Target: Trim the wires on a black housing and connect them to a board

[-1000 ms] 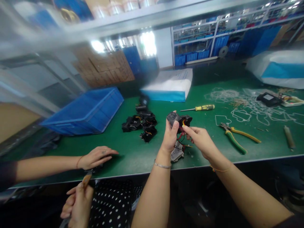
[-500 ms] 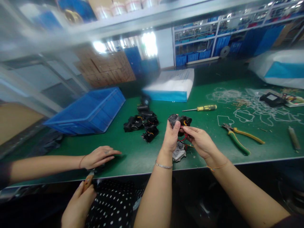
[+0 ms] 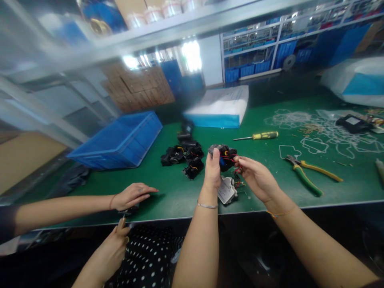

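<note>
My left hand (image 3: pixel 213 170) is closed around a black motor assembly (image 3: pixel 225 162) with coloured wires, holding it above the bench near its front edge. To its right, my right hand (image 3: pixel 255 176) pinches thin red wires (image 3: pixel 233 160) that run from the assembly. Just below the hands, a pale grey cover (image 3: pixel 227 190) lies on the green bench, with wires beside it. Left of my left hand sits a pile of similar black motor parts (image 3: pixel 183 154).
A yellow-handled screwdriver (image 3: pixel 265 135) and pliers (image 3: pixel 309 172) lie right on the green bench (image 3: pixel 168 192). Beyond are white wire frames (image 3: pixel 315 145) and a white-and-blue bag (image 3: pixel 219 106). At left stand a blue crate (image 3: pixel 120 140) and a co-worker's hands (image 3: pixel 133 196) with a wooden-handled tool (image 3: pixel 121 224).
The assembly has turned in my left hand, exposing more wires and a blue part. My right hand has moved slightly right with the red wires. The view has shifted slightly.
</note>
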`<action>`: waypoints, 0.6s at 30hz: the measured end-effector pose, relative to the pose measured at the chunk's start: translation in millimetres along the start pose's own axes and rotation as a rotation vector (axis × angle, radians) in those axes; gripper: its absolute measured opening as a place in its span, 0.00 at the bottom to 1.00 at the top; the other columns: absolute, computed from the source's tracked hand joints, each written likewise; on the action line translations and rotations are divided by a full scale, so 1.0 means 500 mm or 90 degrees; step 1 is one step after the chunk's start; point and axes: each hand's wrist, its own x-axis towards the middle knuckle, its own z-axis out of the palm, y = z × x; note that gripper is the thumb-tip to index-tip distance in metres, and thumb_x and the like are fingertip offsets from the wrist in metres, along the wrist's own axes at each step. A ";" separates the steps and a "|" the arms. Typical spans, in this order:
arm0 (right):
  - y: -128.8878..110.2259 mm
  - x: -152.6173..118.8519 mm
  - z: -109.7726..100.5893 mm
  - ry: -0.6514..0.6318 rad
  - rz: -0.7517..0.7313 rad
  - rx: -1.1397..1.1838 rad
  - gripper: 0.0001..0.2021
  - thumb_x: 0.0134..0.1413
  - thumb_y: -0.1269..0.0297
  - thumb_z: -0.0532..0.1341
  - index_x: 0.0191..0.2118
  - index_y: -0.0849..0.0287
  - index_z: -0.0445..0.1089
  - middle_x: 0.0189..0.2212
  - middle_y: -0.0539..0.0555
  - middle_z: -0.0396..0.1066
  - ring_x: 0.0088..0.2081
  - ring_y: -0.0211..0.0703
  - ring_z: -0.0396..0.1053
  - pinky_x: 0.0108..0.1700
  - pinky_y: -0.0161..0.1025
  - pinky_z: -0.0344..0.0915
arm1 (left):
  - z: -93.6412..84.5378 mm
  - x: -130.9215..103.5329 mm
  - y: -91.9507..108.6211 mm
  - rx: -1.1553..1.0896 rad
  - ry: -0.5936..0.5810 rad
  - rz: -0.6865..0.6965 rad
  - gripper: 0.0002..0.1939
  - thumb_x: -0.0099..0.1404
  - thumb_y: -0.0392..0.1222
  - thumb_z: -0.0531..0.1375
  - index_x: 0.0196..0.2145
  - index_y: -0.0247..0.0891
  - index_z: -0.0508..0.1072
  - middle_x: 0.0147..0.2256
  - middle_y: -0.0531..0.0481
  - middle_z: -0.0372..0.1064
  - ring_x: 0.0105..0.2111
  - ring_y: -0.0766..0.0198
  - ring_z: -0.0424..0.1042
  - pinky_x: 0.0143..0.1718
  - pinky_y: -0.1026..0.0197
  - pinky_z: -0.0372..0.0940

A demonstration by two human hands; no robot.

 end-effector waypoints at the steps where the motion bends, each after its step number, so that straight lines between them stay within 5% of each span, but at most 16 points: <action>1: 0.000 0.002 -0.001 0.019 -0.013 0.019 0.09 0.46 0.60 0.66 0.34 0.58 0.74 0.38 0.52 0.71 0.36 0.39 0.65 0.35 0.34 0.61 | -0.076 -0.007 -0.031 0.085 -0.068 -0.027 0.24 0.33 0.63 0.69 0.26 0.48 0.74 0.25 0.53 0.73 0.37 0.58 0.70 0.52 0.53 0.60; 3: 0.000 0.005 0.000 0.024 -0.020 0.054 0.09 0.48 0.58 0.66 0.33 0.58 0.73 0.36 0.52 0.70 0.32 0.36 0.62 0.31 0.33 0.58 | -0.195 -0.007 -0.091 0.153 -0.119 -0.074 0.21 0.33 0.54 0.71 0.28 0.48 0.74 0.27 0.53 0.75 0.31 0.60 0.70 0.47 0.54 0.63; 6: -0.006 0.002 0.009 -0.055 -0.002 0.037 0.10 0.53 0.56 0.63 0.33 0.58 0.69 0.24 0.46 0.59 0.24 0.33 0.52 0.26 0.32 0.51 | -0.264 0.010 -0.151 0.089 -0.168 -0.071 0.19 0.37 0.43 0.71 0.31 0.48 0.74 0.31 0.52 0.76 0.32 0.60 0.71 0.42 0.57 0.65; 10: -0.017 0.005 0.018 -0.151 0.017 -0.207 0.17 0.60 0.51 0.55 0.30 0.60 0.67 0.16 0.43 0.44 0.20 0.33 0.41 0.24 0.34 0.42 | -0.246 0.027 -0.168 0.059 -0.160 0.064 0.19 0.37 0.38 0.70 0.30 0.50 0.74 0.28 0.55 0.75 0.27 0.62 0.71 0.33 0.61 0.66; 16: 0.003 -0.006 0.016 -0.121 -0.216 -0.597 0.22 0.65 0.52 0.48 0.23 0.59 0.62 0.17 0.47 0.56 0.22 0.34 0.55 0.28 0.35 0.49 | -0.261 0.017 -0.162 0.062 -0.113 0.002 0.17 0.38 0.39 0.70 0.29 0.47 0.74 0.28 0.55 0.75 0.27 0.60 0.71 0.34 0.60 0.66; 18: 0.018 -0.016 0.012 -0.139 -0.304 -0.727 0.22 0.66 0.55 0.48 0.23 0.59 0.62 0.20 0.48 0.61 0.24 0.35 0.59 0.30 0.36 0.50 | -0.239 -0.008 -0.152 0.034 -0.065 -0.033 0.12 0.42 0.43 0.69 0.28 0.47 0.74 0.26 0.55 0.74 0.28 0.60 0.71 0.39 0.59 0.65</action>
